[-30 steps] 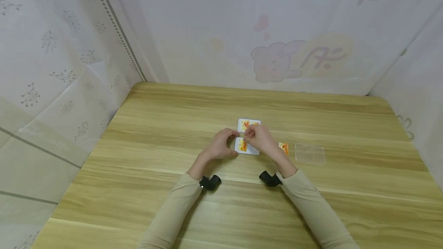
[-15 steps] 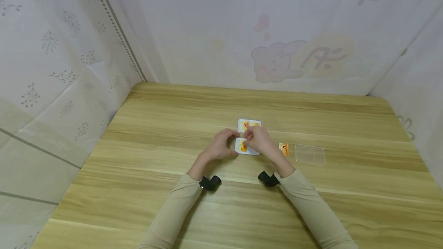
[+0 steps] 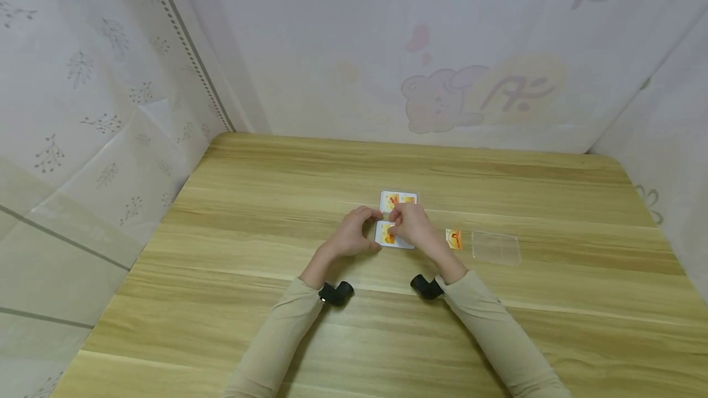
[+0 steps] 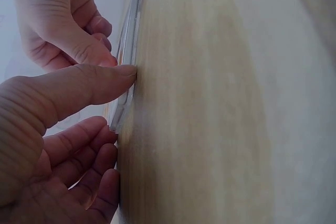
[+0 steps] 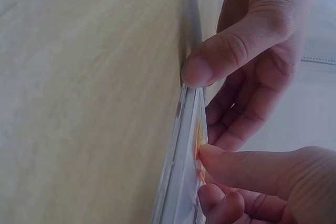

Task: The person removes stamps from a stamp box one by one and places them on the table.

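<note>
A flat white tile with a clear rim point(image 3: 404, 242) lies on the table, its left part bearing a small orange-and-yellow picture piece point(image 3: 386, 235). My left hand point(image 3: 352, 232) grips the tile's left end, thumb at the near edge and fingers at the far edge. Over the tile is my right hand point(image 3: 416, 224), its thumb point(image 5: 236, 169) touching the orange piece and its other fingers bent. Whether those fingers pinch the piece is hidden. Just beyond lies a similar tile point(image 3: 389, 201) with two pictures, partly covered by the right hand.
A loose orange picture piece point(image 3: 453, 239) lies right of the right hand. Beside it is a clear plastic cover point(image 3: 496, 247). The wood-grain table point(image 3: 276, 183) meets a printed curtain point(image 3: 332, 48) at the back. Both wrists wear black camera mounts point(image 3: 336, 293).
My right hand has shifted slightly nearer to me, and its thumb has come down from the tile's far edge onto the orange picture. The left hand stays in place.
</note>
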`<state>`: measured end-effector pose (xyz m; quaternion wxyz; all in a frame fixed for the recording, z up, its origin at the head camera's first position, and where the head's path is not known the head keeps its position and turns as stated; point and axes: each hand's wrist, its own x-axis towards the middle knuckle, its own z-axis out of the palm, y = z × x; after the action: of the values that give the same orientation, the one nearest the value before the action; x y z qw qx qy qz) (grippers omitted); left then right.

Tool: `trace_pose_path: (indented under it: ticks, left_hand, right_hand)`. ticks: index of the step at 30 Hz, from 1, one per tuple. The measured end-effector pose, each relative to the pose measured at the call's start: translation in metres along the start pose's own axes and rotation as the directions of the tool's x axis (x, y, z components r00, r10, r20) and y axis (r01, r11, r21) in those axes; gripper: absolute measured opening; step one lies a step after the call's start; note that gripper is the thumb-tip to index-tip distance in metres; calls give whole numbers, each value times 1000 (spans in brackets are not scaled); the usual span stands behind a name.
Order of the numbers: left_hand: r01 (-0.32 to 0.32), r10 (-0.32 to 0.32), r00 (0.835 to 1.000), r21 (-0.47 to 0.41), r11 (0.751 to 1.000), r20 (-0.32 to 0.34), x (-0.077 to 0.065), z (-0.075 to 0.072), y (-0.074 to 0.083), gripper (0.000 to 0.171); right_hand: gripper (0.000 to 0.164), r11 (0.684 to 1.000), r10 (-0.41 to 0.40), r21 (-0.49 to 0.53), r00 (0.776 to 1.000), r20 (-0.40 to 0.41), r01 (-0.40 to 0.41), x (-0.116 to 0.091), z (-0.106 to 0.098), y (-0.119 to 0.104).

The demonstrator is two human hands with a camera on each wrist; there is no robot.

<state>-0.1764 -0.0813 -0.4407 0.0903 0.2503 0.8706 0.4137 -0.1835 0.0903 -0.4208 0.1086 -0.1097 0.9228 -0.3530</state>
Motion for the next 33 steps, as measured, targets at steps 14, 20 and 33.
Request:
trace_pose_path:
  ticks: [14, 20, 33]
  left_hand:
    - [-10, 10, 1000, 12, 1000, -5, 0, 1, -2, 56]
    - [-5, 5, 1000, 8, 1000, 1, 0, -1, 0, 56]
    - [-3, 3, 1000, 13, 1000, -3, 0, -1, 0, 56]
  right_hand:
    - [9, 1000, 22, -14, 1000, 6, -21, 0, 2, -1]
    - [9, 1000, 12, -22, 1000, -4, -13, 0, 1, -2]
    - [14, 1000, -30, -7, 999, -43, 30, -2, 3, -2]
